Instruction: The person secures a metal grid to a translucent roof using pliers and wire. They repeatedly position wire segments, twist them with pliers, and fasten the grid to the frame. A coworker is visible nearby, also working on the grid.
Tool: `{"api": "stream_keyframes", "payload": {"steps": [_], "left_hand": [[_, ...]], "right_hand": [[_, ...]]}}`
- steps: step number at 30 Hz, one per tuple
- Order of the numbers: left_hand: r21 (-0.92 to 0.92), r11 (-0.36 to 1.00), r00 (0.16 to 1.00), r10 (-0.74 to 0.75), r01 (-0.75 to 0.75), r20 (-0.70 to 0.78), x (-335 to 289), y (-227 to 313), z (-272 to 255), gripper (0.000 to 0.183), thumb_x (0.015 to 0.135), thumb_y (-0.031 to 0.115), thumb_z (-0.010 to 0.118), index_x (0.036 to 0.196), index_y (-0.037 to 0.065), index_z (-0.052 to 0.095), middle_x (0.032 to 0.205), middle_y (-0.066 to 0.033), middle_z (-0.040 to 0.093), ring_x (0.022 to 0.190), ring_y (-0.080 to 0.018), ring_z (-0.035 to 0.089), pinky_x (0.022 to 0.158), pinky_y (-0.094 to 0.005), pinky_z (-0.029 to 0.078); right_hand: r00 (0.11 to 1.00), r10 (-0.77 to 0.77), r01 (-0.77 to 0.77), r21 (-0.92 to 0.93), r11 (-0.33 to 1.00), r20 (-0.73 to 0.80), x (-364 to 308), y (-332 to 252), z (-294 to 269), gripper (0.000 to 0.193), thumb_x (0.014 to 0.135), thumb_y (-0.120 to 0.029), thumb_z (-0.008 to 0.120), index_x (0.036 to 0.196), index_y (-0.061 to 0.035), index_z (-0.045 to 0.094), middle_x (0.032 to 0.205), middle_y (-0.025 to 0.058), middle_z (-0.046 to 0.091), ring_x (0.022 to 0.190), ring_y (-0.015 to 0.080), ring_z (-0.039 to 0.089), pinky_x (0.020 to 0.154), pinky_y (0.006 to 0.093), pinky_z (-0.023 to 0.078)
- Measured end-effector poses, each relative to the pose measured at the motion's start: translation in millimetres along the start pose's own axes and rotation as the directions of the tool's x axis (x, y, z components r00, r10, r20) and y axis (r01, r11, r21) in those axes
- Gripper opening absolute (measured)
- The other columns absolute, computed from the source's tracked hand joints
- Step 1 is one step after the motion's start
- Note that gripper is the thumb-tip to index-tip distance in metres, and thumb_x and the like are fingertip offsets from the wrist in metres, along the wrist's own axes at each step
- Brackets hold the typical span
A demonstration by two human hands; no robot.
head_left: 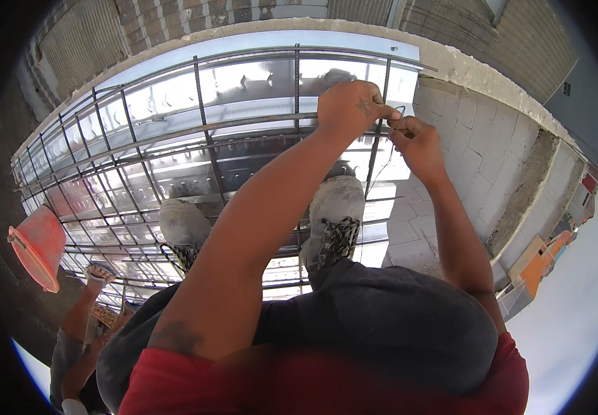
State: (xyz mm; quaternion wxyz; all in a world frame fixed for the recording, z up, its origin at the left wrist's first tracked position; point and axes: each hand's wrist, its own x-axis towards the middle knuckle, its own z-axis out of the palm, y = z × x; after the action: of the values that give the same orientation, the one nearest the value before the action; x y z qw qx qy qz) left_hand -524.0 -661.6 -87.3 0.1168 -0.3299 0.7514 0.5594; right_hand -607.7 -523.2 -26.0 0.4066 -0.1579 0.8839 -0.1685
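Note:
At the right end of a grid of steel reinforcing bars (pixel 297 90), my two hands meet. My left hand (pixel 355 107) is closed, its thumb and finger pinching by a thin wire (pixel 390 158) close to the bar crossing. Just right of it, my right hand (pixel 420 146) pinches the same wire between thumb and fingers. One loop of the wire rises above the fingertips, and a loose length hangs below along a cross bar (pixel 378 149). Both grips partly hide the crossing, so I cannot tell how the wire runs around it.
Under the bars lies shiny ribbed metal decking (pixel 243 79). My dusty boots (pixel 333 207) stand among the bars. A rough concrete edge (pixel 472 66) borders a grey block wall (pixel 451 145). At the left are an orange-red bucket (pixel 39 242) and another person's gloved hand (pixel 99 274).

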Motion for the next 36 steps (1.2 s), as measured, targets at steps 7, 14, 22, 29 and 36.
{"api": "stream_keyframes", "payload": {"steps": [7,14,22,29,36], "left_hand": [[0.196,0.858,0.871,0.490,-0.475,-0.039,3.0,-22.9,8.8,0.046,0.068,0.053,0.080,0.081,0.010,0.071,0.069,-0.0050,0.066,0.065,-0.0235,0.064,0.060,-0.0380,0.048],[0.245,0.826,0.855,0.517,-0.508,0.034,4.0,-24.2,5.2,0.044,0.075,0.054,0.075,0.078,0.011,0.067,0.072,-0.0038,0.067,0.072,-0.0251,0.065,0.063,-0.0387,0.048],[0.357,0.811,0.853,0.517,-0.463,-0.070,-31.8,-44.5,-26.9,0.030,0.083,0.045,0.072,0.081,0.015,0.068,0.079,-0.0005,0.066,0.081,-0.0224,0.065,0.068,-0.0373,0.052],[0.366,0.747,0.811,0.583,-0.555,0.042,-71.7,-55.9,-53.6,0.036,0.087,0.048,0.066,0.079,0.013,0.069,0.080,-0.0010,0.066,0.080,-0.0241,0.063,0.068,-0.0375,0.052],[0.562,0.748,0.774,-0.104,-0.353,0.625,-145.1,-71.5,-79.7,0.034,0.093,0.038,0.060,0.088,0.005,0.069,0.087,-0.0137,0.071,0.083,-0.0325,0.070,0.072,-0.0438,0.057]], "right_hand": [[0.966,-0.072,0.120,-0.184,0.976,0.247,-53.5,-62.7,-73.4,0.026,0.089,-0.020,0.071,0.073,0.0001,0.067,0.064,0.0077,0.066,0.055,0.0158,0.060,0.055,0.0285,0.045],[0.472,-0.489,0.677,0.053,0.734,0.734,-95.6,-40.5,108.2,0.019,0.083,-0.023,0.068,0.093,-0.0068,0.069,0.103,0.0106,0.067,0.096,0.0291,0.066,0.078,0.0454,0.052],[0.247,-0.781,0.969,-0.165,0.185,0.574,-106.1,-4.2,175.0,0.012,0.081,-0.023,0.064,0.084,-0.0131,0.068,0.092,0.0030,0.057,0.092,0.0221,0.055,0.071,0.0375,0.044],[0.248,-0.810,0.958,-0.259,0.123,0.532,-112.7,-3.7,184.6,0.011,0.079,-0.024,0.062,0.079,-0.0142,0.067,0.091,0.0020,0.057,0.091,0.0212,0.054,0.076,0.0389,0.043],[0.248,-0.852,0.968,-0.139,0.207,0.461,-101.9,-5.7,166.4,0.010,0.084,-0.019,0.059,0.084,-0.0122,0.066,0.091,0.0041,0.061,0.096,0.0236,0.058,0.080,0.0419,0.046]]}}
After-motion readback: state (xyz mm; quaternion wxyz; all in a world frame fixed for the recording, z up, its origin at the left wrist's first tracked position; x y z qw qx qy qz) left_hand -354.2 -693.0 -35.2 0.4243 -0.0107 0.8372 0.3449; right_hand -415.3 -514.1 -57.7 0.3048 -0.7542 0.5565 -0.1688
